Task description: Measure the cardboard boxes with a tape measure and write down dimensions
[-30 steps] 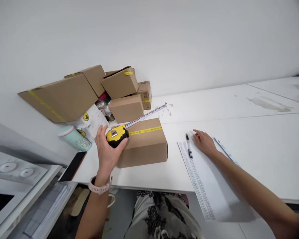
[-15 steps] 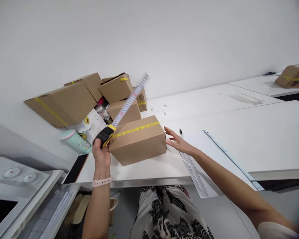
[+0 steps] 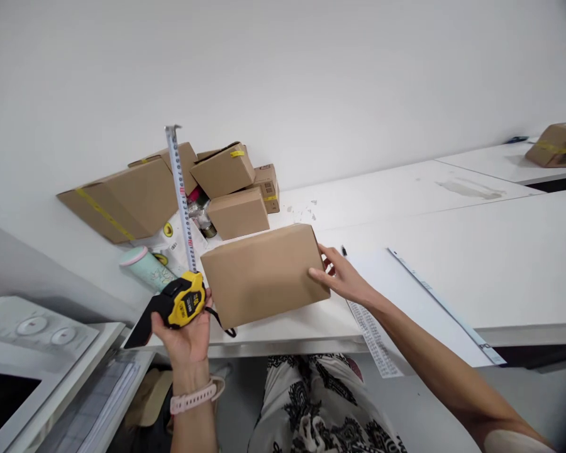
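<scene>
My left hand [image 3: 188, 333] holds a yellow and black tape measure [image 3: 187, 299], its silver blade [image 3: 181, 201] drawn out and standing nearly upright. A black wrist strap hangs from the case. In front of me a brown cardboard box [image 3: 266, 277] is tipped, with a broad plain side facing me. My right hand [image 3: 342, 274] grips the box's right end, thumb on the near face and fingers behind the edge. The left fingertips are close to the box's left end; whether they touch it is hidden.
Several cardboard boxes [image 3: 238, 214] are piled at the back left, beside a mint-green tumbler [image 3: 147, 267] and a dark phone [image 3: 139, 327]. Paper sheets [image 3: 405, 296] and a pen [image 3: 344, 250] lie right. A white appliance [image 3: 38, 340] stands at lower left; another box [image 3: 556, 146] sits far right.
The box has tipped so its yellow-taped face is out of sight. My right hand has closed on its end. The left hand turned the tape measure, swinging the blade from right-leaning to nearly upright.
</scene>
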Tool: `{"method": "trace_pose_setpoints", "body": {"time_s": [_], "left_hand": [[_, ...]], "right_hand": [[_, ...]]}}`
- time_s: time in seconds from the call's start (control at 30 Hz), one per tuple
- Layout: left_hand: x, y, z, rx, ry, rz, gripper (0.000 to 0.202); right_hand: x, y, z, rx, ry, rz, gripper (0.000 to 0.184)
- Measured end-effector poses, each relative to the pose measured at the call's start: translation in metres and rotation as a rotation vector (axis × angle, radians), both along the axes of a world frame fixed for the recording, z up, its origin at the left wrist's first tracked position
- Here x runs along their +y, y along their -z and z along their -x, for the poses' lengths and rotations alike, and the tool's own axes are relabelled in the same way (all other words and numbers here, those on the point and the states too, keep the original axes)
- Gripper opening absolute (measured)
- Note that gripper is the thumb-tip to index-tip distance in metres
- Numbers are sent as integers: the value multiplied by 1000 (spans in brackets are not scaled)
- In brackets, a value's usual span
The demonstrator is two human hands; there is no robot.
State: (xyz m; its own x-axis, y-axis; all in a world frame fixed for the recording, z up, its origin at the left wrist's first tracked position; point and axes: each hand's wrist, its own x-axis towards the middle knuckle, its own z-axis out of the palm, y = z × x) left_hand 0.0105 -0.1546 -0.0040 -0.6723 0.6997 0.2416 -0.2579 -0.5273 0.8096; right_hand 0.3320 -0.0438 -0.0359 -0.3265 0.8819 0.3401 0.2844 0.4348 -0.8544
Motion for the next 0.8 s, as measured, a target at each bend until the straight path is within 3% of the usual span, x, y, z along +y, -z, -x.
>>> {"method": "trace_pose_setpoints", "body": {"time_s": [0.13,0.27,0.33,0.47,0.6,0.8], "left_hand": [[7,-23,-10,25,-3,10,46],[3,-17,-19,97,-8,158,40],[-5,-13,-20,161,-28,208,41],[-20,-18,-14,247,-38,241,44],[-22,-30,2,227,-46,325,37],[1,-55,23,69,20,577,21]], "right_hand": [[12,-15,1,53,175,14,61],[24,-1,8,157,219,203,50],[26,6,8,253,271,227,48],[27,12,-5,455,417,202,45],[23,12,-22,506,543,158,34],[6,1,-24,380,519,26,27]]}}
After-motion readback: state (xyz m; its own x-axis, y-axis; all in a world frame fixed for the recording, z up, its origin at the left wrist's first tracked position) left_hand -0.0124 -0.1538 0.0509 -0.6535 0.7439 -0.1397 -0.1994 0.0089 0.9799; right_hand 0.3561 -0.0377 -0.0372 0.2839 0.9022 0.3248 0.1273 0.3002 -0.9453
